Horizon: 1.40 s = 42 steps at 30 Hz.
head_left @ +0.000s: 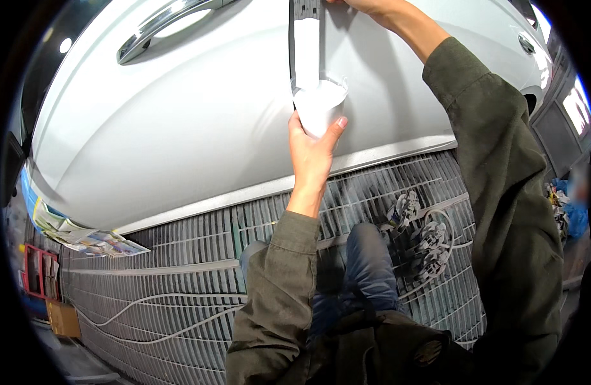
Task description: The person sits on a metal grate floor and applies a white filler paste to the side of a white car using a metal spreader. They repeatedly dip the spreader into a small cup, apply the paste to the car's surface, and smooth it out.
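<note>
Car side (pixel 199 128) is smooth, shiny & white, w/ a curvy chrome handle (pixel 160 29). Floor (pixel 180 231) is hard slats in rows, w/ a thin, bendy hose (pixel 160 335) on it. Sleeves (pixel 500 141) are wrinkly dk green cloth.

Cup (pixel 319 112) is see-thru, round, wider up top, w/ white stuff in it. It's tilted a bit, up in front of the car side. Flat stick (pixel 307 54) goes down into it: white & smooth low, gray w/ dk slots up top.

L hand (pixel 312 154): grip is closed round the cup, thumb on its R side. R hand (pixel 366 5) is by the stick's top, cut off by the pic edge, so can't tell its grip.
</note>
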Each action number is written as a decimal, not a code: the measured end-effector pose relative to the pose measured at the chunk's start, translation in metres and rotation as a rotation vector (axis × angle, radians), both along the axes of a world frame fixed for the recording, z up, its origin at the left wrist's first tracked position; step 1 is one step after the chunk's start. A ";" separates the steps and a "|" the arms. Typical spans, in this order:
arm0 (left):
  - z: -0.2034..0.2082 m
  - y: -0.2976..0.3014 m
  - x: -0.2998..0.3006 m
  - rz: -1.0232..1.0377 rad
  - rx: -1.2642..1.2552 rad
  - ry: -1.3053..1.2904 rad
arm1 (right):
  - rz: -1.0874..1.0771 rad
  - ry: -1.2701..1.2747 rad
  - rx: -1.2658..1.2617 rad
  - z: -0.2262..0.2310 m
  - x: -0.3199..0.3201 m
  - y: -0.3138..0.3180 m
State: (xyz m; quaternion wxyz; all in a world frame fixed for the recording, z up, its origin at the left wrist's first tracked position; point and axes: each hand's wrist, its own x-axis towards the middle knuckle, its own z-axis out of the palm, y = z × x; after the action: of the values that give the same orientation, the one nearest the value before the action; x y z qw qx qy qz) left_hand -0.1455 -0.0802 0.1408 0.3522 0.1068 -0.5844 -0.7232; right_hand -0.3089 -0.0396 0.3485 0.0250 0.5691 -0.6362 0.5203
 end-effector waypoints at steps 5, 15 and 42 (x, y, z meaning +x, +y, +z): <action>-0.005 -0.004 -0.001 -0.012 -0.012 0.032 | 0.019 -0.015 -0.015 -0.002 0.000 -0.002; 0.001 -0.002 0.003 -0.003 0.002 0.003 | -0.007 -0.001 0.001 -0.001 0.001 -0.001; 0.013 -0.003 0.003 -0.033 0.015 0.003 | -0.247 0.227 0.046 -0.065 0.034 0.019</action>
State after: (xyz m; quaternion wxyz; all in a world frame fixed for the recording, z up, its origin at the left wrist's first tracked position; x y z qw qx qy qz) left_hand -0.1420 -0.0833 0.1535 0.3404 0.0988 -0.5801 -0.7334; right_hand -0.2745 -0.0210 0.2836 0.1477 0.5422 -0.7060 0.4310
